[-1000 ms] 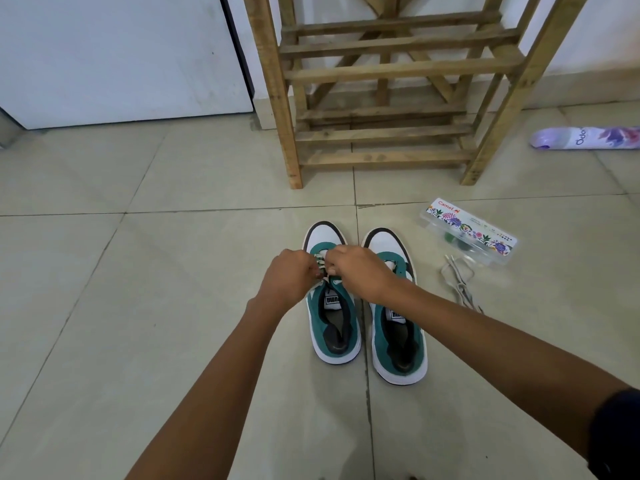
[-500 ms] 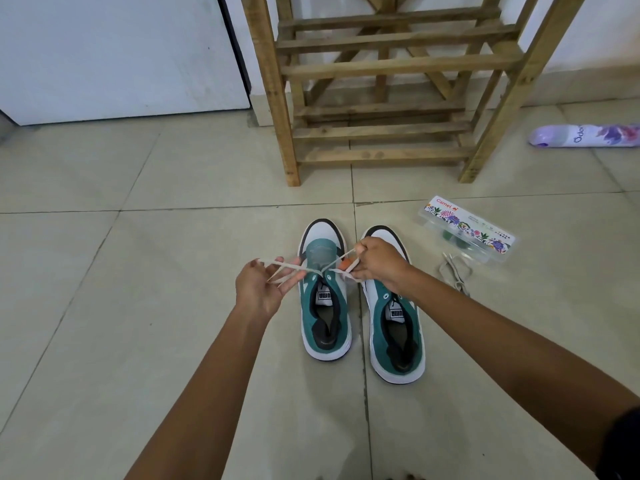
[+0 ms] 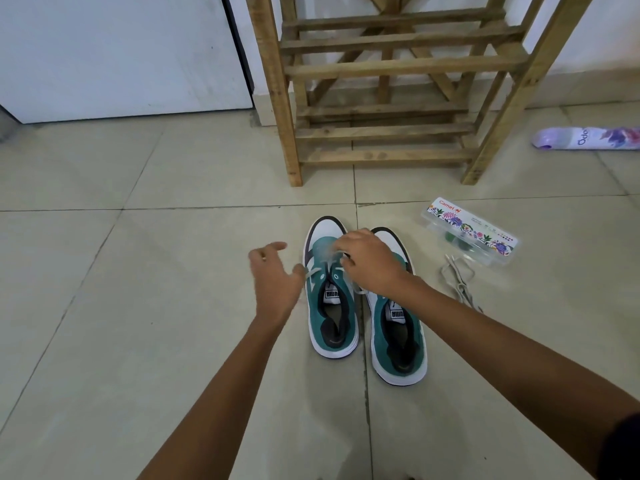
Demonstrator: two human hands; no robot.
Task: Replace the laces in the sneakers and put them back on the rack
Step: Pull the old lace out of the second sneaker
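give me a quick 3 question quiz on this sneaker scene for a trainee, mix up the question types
1. True or false: both sneakers already sit on the wooden rack.
2. Which hand works at the lace of the left sneaker? A) left hand B) right hand
3. Fill in: the loose laces lie on the floor beside the clear plastic ____.

Key: 1 false, both stand on the floor; 2 B, the left hand hovers with fingers spread; 3 box.
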